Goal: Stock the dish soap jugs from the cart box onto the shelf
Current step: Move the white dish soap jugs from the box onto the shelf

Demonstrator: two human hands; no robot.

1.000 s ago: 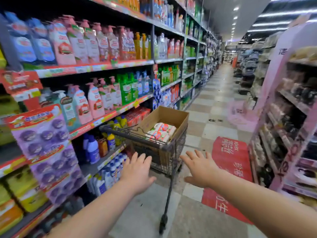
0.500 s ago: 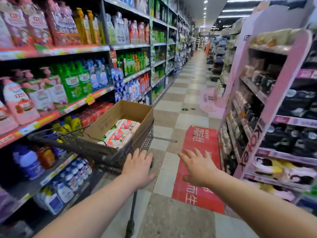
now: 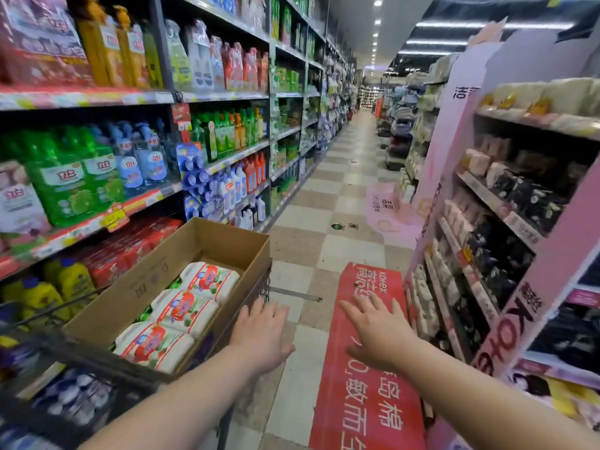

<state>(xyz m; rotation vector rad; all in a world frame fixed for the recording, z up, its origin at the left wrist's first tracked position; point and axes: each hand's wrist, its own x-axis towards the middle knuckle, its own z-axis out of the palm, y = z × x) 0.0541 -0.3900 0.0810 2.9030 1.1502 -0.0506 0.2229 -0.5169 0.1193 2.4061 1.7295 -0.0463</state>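
An open cardboard box (image 3: 227, 241) rides in a dark wire cart (image 3: 259, 287) at the lower left. Three white dish soap jugs (image 3: 185, 308) with red labels lie in it on their sides. My left hand (image 3: 261, 336) is stretched out flat right by the cart's near right corner, fingers straight; whether it touches the cart is unclear. My right hand (image 3: 378, 329) hovers open over the aisle floor, to the right of the cart, holding nothing. The shelf (image 3: 97, 219) on the left carries green and white dish soap bottles.
Long stocked shelving runs down the left side of the aisle. A pink display stand (image 3: 532, 254) with packaged goods stands on the right. A red floor mat (image 3: 367, 401) lies between them on the checkered floor (image 3: 324, 203), which runs ahead far down the aisle.
I have come closer to the cart, which now sits lower and further left in view. Both hands stay open and stretched forward, the left now by the cart's corner.
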